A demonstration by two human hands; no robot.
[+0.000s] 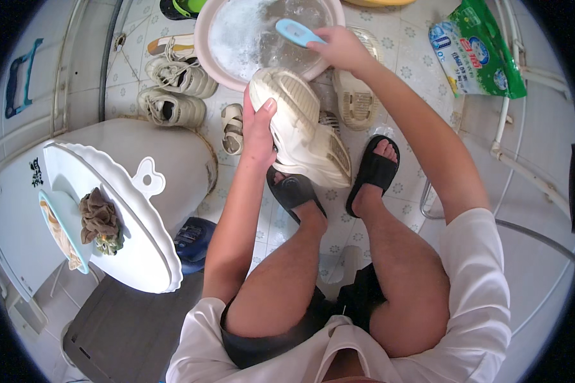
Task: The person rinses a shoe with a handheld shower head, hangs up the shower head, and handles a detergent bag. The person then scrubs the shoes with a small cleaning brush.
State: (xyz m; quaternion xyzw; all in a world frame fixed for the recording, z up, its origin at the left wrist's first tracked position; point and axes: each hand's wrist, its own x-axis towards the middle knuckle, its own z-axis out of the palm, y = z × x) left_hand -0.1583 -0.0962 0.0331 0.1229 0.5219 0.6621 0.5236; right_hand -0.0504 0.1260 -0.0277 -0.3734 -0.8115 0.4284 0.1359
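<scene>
My left hand (259, 134) is closed around a chunky off-white sneaker (300, 121). Tilted sole-up, the shoe is held over my feet, close to the near rim of a pale pink basin (204, 51). Inside the basin is cloudy water with white foam on its left half. A light blue brush (295, 31) is gripped in my right hand (344, 48), above the basin's right side and apart from the shoe. Its smooth back faces up, so any bristles are hidden. Another off-white shoe (356, 102) lies sole-up on the floor under my right wrist.
Several light shoes (182, 78) and a strappy sandal (232, 127) stand left of the basin. A green detergent bag (476, 51) is at the far right, beside white pipes (533, 169). At my left are a white scalloped-edge tray (144, 255) and a dark grey lid (131, 325).
</scene>
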